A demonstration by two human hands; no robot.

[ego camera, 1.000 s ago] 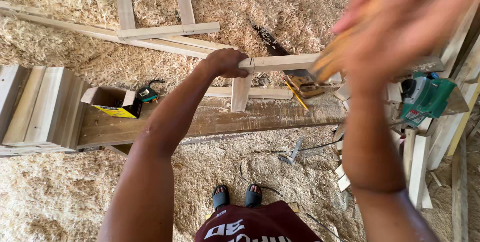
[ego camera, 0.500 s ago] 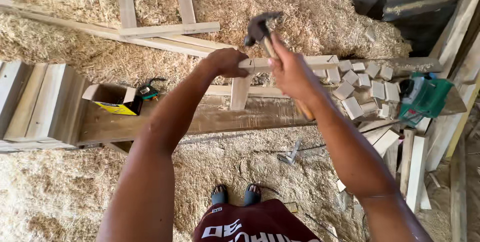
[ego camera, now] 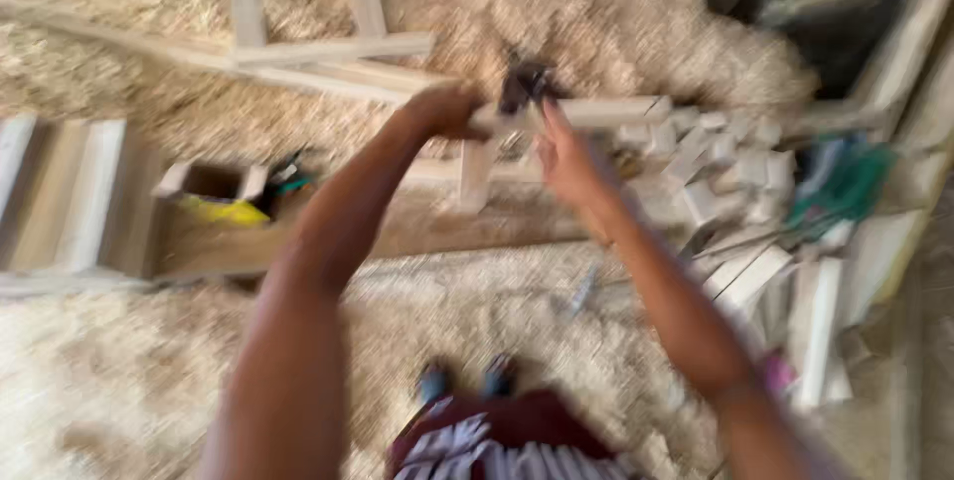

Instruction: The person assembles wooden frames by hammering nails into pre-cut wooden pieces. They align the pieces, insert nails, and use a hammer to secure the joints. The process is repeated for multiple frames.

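The hammer [ego camera: 525,82] is clenched in your right hand [ego camera: 568,164], its dark head down on the wooden slat [ego camera: 606,110]. Your left hand [ego camera: 444,108] has its fingers wrapped around that slat's near end.

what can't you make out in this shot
Head view, all motion-blurred:
- Hammer: head a dark smear, handle hidden by the right hand.
- Any nail: too small, blurred.
- Left hand fingers: hidden over the wooden strip.
- Cardboard box contents: in shadow.
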